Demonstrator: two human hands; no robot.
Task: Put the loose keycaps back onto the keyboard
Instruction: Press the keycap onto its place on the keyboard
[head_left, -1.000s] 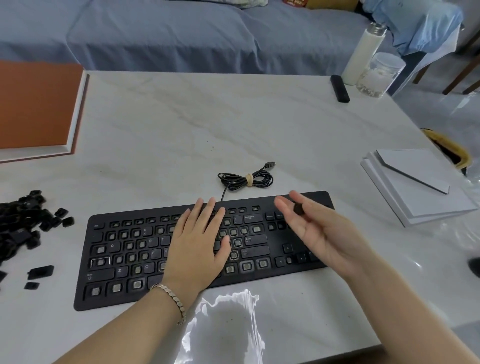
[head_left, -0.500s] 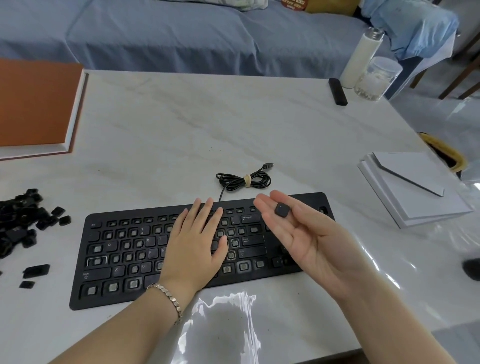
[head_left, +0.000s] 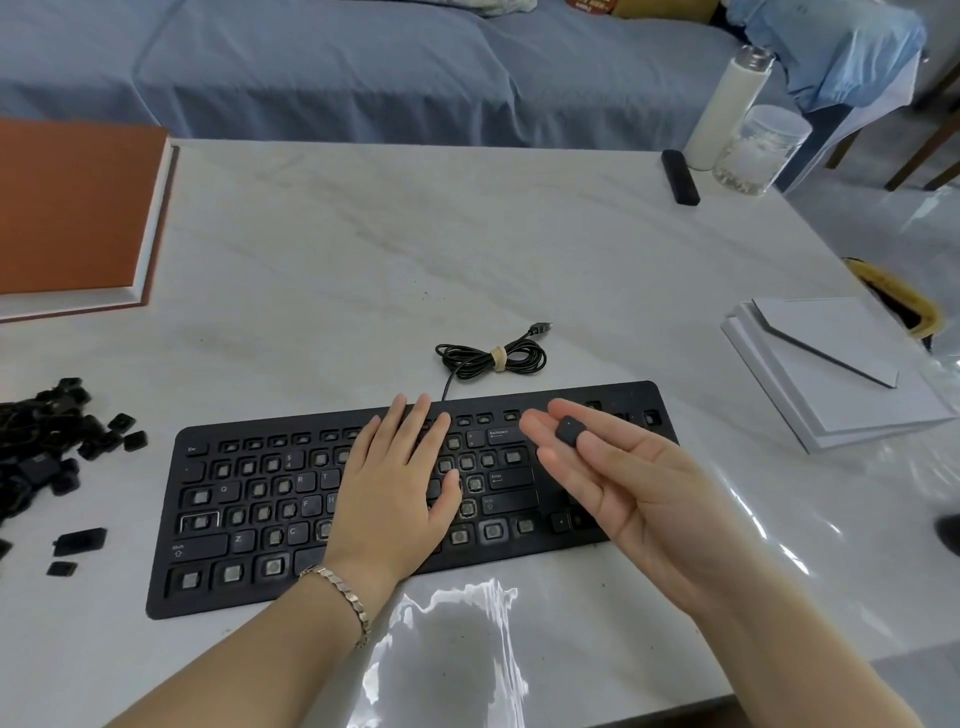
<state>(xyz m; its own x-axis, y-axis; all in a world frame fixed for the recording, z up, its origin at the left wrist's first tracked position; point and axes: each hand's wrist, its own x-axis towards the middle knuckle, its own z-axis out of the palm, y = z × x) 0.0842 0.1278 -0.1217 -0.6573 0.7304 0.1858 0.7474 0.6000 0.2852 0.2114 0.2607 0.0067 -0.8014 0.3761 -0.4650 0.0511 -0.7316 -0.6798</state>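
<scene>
A black keyboard lies on the marble table, with many keys bare and a few caps fitted. My left hand rests flat on its middle, fingers straight. Above the keyboard's right end, my right hand is turned palm up. It holds one small black keycap on its fingertips, with the thumb tip against the cap's edge. A heap of loose black keycaps sits at the table's left edge, and a few strays lie nearer me.
The keyboard's coiled cable lies just behind it. An orange board is at the back left. A white bottle, a clear jar and a black remote stand back right. Stacked white boards lie right.
My right hand has turned palm up and drifted a little left, bringing the keycap into plain sight on its fingertips. My left hand has stayed flat on the keyboard.
</scene>
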